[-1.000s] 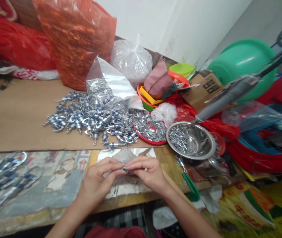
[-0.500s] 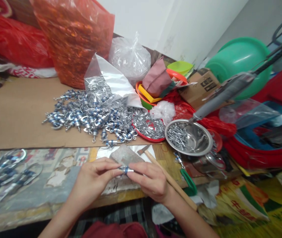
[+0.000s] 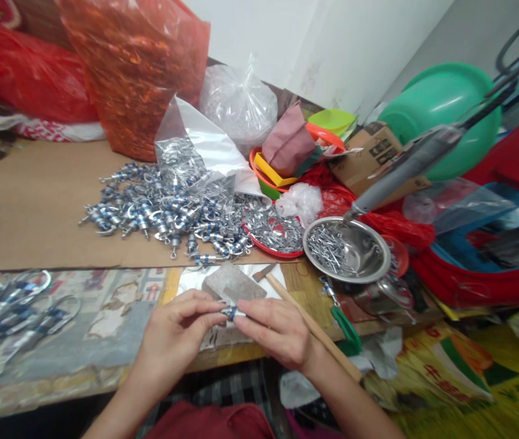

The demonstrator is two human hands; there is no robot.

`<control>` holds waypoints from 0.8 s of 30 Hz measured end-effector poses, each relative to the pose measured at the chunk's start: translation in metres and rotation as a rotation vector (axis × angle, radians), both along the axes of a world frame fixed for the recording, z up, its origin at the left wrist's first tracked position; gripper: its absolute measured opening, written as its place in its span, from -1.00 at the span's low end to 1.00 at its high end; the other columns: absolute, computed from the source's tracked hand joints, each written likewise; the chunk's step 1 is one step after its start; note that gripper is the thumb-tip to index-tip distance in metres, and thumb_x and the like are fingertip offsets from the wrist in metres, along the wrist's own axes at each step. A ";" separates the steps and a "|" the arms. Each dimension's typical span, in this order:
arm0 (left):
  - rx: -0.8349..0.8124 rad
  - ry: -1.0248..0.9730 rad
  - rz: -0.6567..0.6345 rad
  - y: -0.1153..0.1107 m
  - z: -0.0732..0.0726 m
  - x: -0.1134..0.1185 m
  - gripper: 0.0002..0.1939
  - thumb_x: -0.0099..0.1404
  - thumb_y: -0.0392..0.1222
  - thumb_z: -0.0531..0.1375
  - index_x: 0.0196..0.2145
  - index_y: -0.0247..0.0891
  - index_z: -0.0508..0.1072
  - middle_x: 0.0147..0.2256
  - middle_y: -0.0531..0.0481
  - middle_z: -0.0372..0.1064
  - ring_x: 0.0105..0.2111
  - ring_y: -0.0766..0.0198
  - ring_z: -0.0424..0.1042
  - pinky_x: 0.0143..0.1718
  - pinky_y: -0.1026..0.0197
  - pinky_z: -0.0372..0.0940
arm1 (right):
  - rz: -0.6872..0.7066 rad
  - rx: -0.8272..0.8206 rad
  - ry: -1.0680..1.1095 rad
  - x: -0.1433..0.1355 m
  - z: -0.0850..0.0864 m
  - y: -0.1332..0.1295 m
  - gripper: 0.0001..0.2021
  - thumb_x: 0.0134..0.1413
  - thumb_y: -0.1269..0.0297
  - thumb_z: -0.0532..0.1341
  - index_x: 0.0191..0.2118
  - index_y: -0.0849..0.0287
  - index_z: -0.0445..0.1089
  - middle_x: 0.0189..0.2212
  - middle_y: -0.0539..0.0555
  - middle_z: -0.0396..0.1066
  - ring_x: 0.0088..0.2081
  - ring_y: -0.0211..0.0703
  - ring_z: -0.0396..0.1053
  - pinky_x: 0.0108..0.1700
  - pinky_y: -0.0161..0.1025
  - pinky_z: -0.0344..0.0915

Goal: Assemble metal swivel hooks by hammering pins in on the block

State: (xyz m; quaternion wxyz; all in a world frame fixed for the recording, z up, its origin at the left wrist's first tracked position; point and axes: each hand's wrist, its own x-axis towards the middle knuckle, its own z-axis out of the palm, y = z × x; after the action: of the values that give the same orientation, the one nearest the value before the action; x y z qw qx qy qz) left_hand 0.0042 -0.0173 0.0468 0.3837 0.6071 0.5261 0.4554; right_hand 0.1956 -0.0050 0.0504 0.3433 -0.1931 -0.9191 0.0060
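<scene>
Just above the table's front edge, my left hand (image 3: 181, 326) pinches one end of a small blue-and-silver metal fitting (image 3: 231, 312). My right hand (image 3: 278, 329) grips its other end, so the piece lies roughly level between both sets of fingertips, which partly cover it. Behind my fingers is a grey metal block (image 3: 232, 284) on white paper. A hammer (image 3: 305, 320) with a long wooden handle lies beside the block and passes behind my right wrist. Farther back spreads a heap of similar blue-and-silver fittings (image 3: 159, 210) with curved hooks and eyelets.
Right of the heap stand a red dish (image 3: 282, 251) of small metal strips and a steel bowl (image 3: 385, 259) of pins. A grey-handled rod (image 3: 406, 171) slants over the bowl. Larger hooked fittings (image 3: 17, 311) lie at left. Bags, including an orange one (image 3: 136, 73), line the back.
Both hands keep the fitting in nearly the same place. The whole view has shifted very slightly; nothing has been picked up or let go.
</scene>
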 end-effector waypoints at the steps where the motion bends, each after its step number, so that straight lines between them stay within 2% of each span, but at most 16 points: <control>1: 0.018 0.016 0.004 -0.001 -0.001 0.001 -0.90 0.00 -0.29 0.20 -0.55 -0.19 0.53 -0.50 0.01 0.44 -0.45 0.27 0.41 -0.39 0.27 0.28 | -0.004 0.002 -0.001 0.000 0.000 0.000 -0.80 0.07 0.50 0.07 -0.20 0.37 0.38 -0.22 0.27 0.41 -0.13 -0.10 0.33 -0.20 -0.21 0.34; 5: 0.145 0.081 -0.016 -0.003 -0.002 0.001 -0.90 0.03 -0.30 0.19 -0.50 -0.20 0.53 -0.49 0.00 0.40 -0.44 0.28 0.39 -0.39 0.28 0.26 | -0.026 0.006 0.004 0.001 0.000 -0.002 -0.79 0.06 0.50 0.08 -0.18 0.35 0.38 -0.21 0.27 0.42 -0.14 -0.11 0.34 -0.21 -0.22 0.35; 8: 0.208 0.087 -0.033 -0.002 0.002 0.000 -0.89 0.03 -0.30 0.19 -0.51 -0.18 0.52 -0.42 -0.01 0.40 -0.36 0.26 0.39 -0.31 0.28 0.24 | -0.056 -0.021 0.040 -0.001 -0.004 -0.004 -0.77 0.05 0.52 0.07 -0.18 0.30 0.38 -0.23 0.24 0.43 -0.19 -0.15 0.37 -0.27 -0.25 0.36; 10: 0.124 0.060 -0.068 -0.001 0.006 -0.001 -0.89 0.05 -0.28 0.18 -0.53 -0.17 0.52 -0.38 -0.01 0.43 -0.32 0.25 0.40 -0.26 0.28 0.23 | -0.100 -0.086 0.117 -0.006 -0.007 -0.007 -0.76 0.01 0.55 0.09 -0.19 0.25 0.39 -0.26 0.20 0.44 -0.24 -0.19 0.39 -0.30 -0.29 0.37; 13: -0.153 -0.062 -0.110 0.000 0.007 0.000 -0.89 0.06 -0.19 0.18 -0.51 -0.17 0.52 -0.43 0.02 0.48 -0.38 0.24 0.42 -0.30 0.28 0.25 | -0.175 -0.282 0.289 -0.015 -0.011 -0.010 -0.81 -0.04 0.52 0.16 -0.26 0.23 0.42 -0.35 0.16 0.46 -0.33 -0.24 0.42 -0.31 -0.34 0.38; 16: -0.346 -0.195 -0.048 -0.001 0.001 0.004 -0.86 0.03 -0.12 0.20 -0.48 -0.21 0.52 -0.47 0.02 0.50 -0.43 0.24 0.42 -0.36 0.29 0.26 | -0.234 -0.438 0.390 -0.021 -0.012 -0.013 -0.87 -0.07 0.46 0.21 -0.32 0.23 0.44 -0.43 0.12 0.46 -0.39 -0.25 0.42 -0.35 -0.35 0.39; 18: -0.387 -0.245 0.001 -0.003 -0.005 0.007 -0.83 0.02 -0.11 0.21 -0.47 -0.23 0.51 -0.47 0.01 0.50 -0.42 0.24 0.41 -0.35 0.28 0.26 | -0.235 -0.403 0.385 -0.021 -0.014 -0.014 -0.84 -0.07 0.49 0.20 -0.30 0.23 0.44 -0.41 0.13 0.46 -0.38 -0.24 0.41 -0.34 -0.35 0.38; 21: -0.398 -0.283 0.033 -0.003 -0.009 0.010 -0.82 0.02 -0.09 0.20 -0.47 -0.24 0.50 -0.48 0.02 0.49 -0.44 0.26 0.40 -0.38 0.29 0.26 | -0.184 -0.219 0.265 -0.015 -0.015 -0.015 -0.73 -0.06 0.58 0.15 -0.20 0.21 0.41 -0.29 0.16 0.45 -0.32 -0.21 0.40 -0.33 -0.31 0.36; 24: -0.351 -0.212 -0.030 -0.001 -0.005 0.008 -0.85 0.03 -0.12 0.19 -0.50 -0.23 0.50 -0.51 0.05 0.48 -0.47 0.28 0.39 -0.41 0.32 0.26 | -0.174 -0.121 0.163 -0.010 -0.015 -0.015 -0.68 -0.05 0.59 0.13 -0.14 0.19 0.37 -0.24 0.17 0.43 -0.31 -0.19 0.39 -0.36 -0.28 0.34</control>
State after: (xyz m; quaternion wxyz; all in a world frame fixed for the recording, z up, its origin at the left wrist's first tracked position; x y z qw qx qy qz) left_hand 0.0119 -0.0184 0.0414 0.5435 0.4873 0.5449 0.4126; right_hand 0.1859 -0.0205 0.0355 0.4039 -0.2914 -0.8659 0.0472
